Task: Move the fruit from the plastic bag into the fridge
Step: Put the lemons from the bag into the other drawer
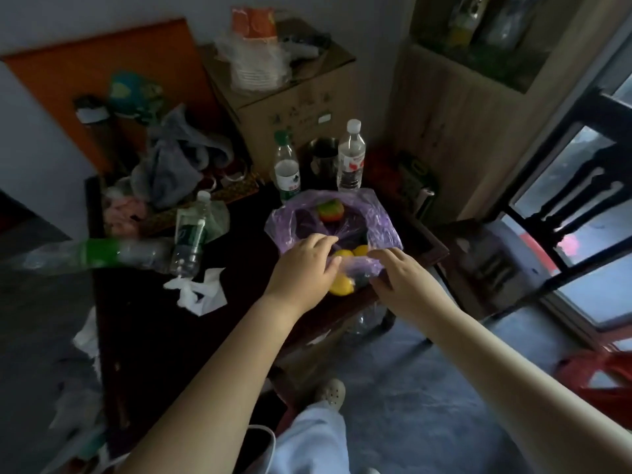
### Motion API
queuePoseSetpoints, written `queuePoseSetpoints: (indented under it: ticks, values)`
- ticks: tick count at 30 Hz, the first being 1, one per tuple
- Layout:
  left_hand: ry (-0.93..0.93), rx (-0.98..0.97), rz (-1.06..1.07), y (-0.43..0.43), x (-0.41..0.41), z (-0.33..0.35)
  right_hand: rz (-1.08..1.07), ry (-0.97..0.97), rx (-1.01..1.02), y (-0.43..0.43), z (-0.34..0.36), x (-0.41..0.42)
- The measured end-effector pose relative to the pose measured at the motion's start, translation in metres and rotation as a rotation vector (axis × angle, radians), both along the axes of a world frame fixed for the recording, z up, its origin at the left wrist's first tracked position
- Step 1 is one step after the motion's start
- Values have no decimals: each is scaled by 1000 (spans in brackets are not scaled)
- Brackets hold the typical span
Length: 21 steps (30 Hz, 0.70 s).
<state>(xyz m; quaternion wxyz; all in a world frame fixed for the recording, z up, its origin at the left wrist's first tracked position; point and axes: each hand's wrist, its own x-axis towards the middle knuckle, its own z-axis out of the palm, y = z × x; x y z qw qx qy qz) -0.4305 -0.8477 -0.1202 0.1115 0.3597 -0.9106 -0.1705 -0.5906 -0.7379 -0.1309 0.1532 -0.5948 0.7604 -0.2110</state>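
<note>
Head view shows a thin purple plastic bag (342,227) sitting open on the near right corner of a dark table (164,319), its crinkled film translucent enough to tint what lies inside. A red-and-green fruit (330,210) rests at the far side of the opening; two yellow fruits (352,252) show between the hands, and another yellow fruit (341,286) bulges through the near film. The left hand (304,265) has its fingers curled onto the bag's near rim; the right hand (400,271) presses the rim flat-fingered, though whether it pinches the film cannot be told. The bag's dark bottom is unreadable.
</note>
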Motion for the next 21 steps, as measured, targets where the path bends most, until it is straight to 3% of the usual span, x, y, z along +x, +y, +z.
queuePoseSetpoints:
  ticks: [10, 21]
  values:
    - [-79, 203, -5, -99, -63, -86, -176, -169, 237, -130, -76, -44]
    - [-249, 412, -124, -116, -94, -145, -148, 71, 412, -137, -129, -68]
